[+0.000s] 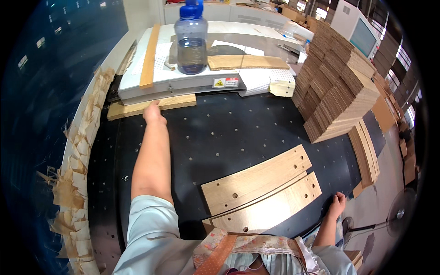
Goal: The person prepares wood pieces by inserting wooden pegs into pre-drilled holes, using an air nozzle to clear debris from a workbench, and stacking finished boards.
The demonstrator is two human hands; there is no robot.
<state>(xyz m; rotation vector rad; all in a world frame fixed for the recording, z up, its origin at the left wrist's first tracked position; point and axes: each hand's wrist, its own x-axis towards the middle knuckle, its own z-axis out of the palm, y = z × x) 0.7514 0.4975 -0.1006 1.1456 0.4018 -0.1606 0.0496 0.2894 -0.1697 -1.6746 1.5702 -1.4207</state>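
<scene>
My left arm reaches forward over the black table. My left hand (155,113) is closed on the near edge of a light wooden board (178,101), which lies along the foot of the white machine housing. Part of the fingers is hidden by the hand itself. At the lower right, beside the table's near edge, my right hand (338,205) has its fingers curled in, with nothing visible in them. Between my arms lie two slightly curved wooden panels with drilled holes, a far panel (256,178) and a near panel (270,208).
A water bottle (191,50) and two wooden strips, one left (150,55) and one right (247,62), rest on the white housing (137,94). Stacked cardboard pieces (337,87) stand on the right, near more curved panels (365,153). Torn tape covers the left edge (75,183). A fan (399,214) stands lower right.
</scene>
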